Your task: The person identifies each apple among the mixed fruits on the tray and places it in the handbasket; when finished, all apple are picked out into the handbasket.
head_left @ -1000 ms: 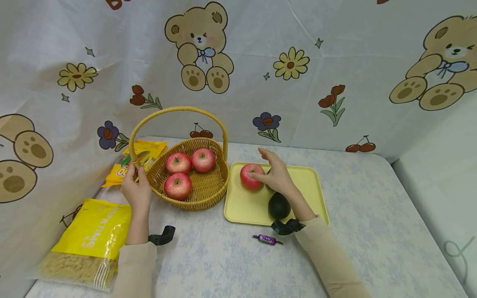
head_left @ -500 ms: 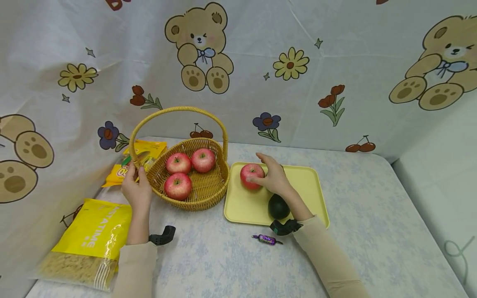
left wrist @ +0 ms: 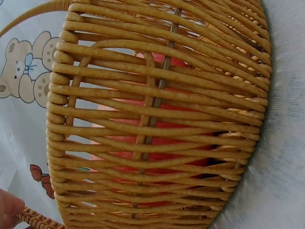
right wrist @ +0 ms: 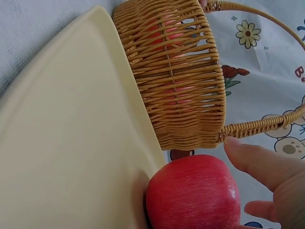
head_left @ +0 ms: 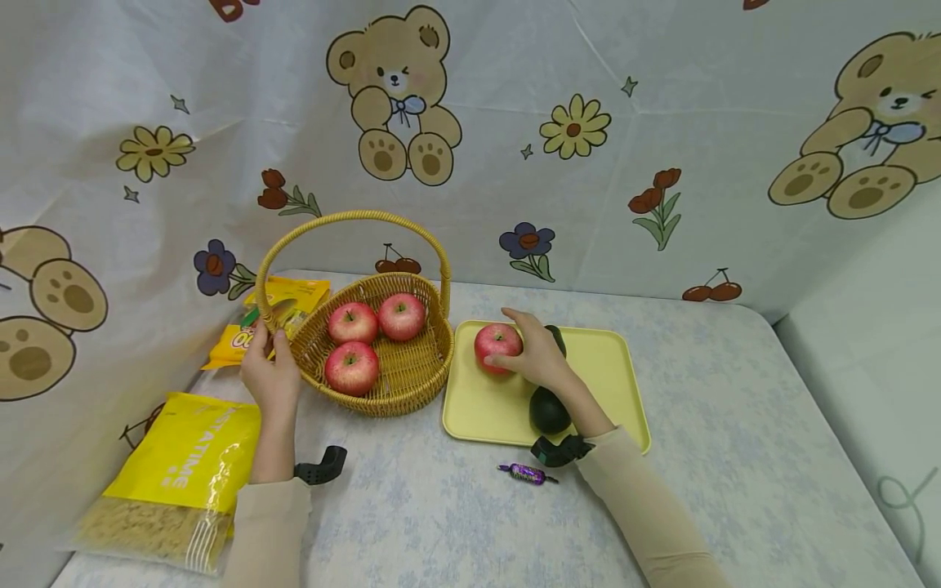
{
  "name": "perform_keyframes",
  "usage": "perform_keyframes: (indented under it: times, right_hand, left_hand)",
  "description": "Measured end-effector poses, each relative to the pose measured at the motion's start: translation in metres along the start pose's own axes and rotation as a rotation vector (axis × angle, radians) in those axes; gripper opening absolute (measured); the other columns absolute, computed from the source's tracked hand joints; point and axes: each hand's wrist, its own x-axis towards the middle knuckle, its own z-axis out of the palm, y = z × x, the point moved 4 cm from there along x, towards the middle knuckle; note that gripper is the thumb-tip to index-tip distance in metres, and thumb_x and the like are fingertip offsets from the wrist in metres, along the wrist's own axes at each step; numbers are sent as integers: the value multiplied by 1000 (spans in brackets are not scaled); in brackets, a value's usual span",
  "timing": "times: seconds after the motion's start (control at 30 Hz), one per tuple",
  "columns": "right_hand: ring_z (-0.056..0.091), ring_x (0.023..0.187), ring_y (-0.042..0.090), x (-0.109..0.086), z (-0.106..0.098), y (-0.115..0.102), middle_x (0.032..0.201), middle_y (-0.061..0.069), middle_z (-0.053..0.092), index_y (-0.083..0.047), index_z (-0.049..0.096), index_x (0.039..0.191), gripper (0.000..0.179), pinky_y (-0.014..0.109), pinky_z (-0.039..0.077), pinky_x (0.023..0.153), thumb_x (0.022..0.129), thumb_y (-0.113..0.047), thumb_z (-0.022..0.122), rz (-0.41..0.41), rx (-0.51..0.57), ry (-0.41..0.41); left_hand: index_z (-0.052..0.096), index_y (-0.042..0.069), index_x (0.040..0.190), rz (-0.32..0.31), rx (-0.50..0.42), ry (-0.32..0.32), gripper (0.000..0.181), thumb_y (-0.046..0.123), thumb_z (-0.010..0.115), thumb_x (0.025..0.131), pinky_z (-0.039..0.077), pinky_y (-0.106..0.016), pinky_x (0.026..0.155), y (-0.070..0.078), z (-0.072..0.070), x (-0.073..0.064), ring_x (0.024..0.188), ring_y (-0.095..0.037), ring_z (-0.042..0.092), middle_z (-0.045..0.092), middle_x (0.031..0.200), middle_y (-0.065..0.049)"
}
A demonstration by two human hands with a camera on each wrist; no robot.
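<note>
A wicker basket [head_left: 400, 392] with a tall arched handle holds several red apples [head_left: 353, 369]. My left hand [head_left: 272, 371] grips the foot of the handle on the basket's left side; its fingertips [left wrist: 10, 206] show at the corner of the left wrist view. On a pale yellow tray [head_left: 478, 416] sits another red apple [head_left: 494, 347]. My right hand [head_left: 542, 355] is at this apple's right side, thumb and fingers spread. In the right wrist view the thumb [right wrist: 252, 160] is just above the apple. Two dark green avocados [head_left: 550, 411] lie on the tray, one partly hidden behind the right hand.
A purple wrapped candy [head_left: 527, 474] lies in front of the tray. On the left are a yellow bag [head_left: 176, 482] with a clear lower part and a yellow snack packet [head_left: 228, 347] behind the basket. A printed bear cloth [head_left: 485, 122] hangs behind the table.
My right hand has moved slightly left and down, closer to the apple on the tray, uncovering more of the far avocado. My left hand stays on the basket handle.
</note>
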Motion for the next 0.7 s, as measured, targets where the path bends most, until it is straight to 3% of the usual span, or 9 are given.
perform_keyframes:
  times: [0.3, 0.7]
  right_hand:
    - [50, 128, 36, 1, 5, 2, 142, 18, 51, -6, 44, 146, 87, 53, 46, 104, 75, -37, 84, -25, -84, 14]
    - [48, 129, 36, 0, 7, 1, 141, 18, 52, -4, 44, 145, 86, 57, 32, 112, 76, -38, 83, -18, -134, 7]
  left_hand:
    - [43, 21, 148, -33, 7, -11, 45, 20, 46, 104, 44, -40, 109, -1, 1, 1, 128, -23, 54, 52, 146, -7]
    - [44, 20, 148, -22, 11, -12, 45, 19, 48, 103, 44, -42, 108, 2, -1, -1, 128, -24, 55, 53, 144, -8]
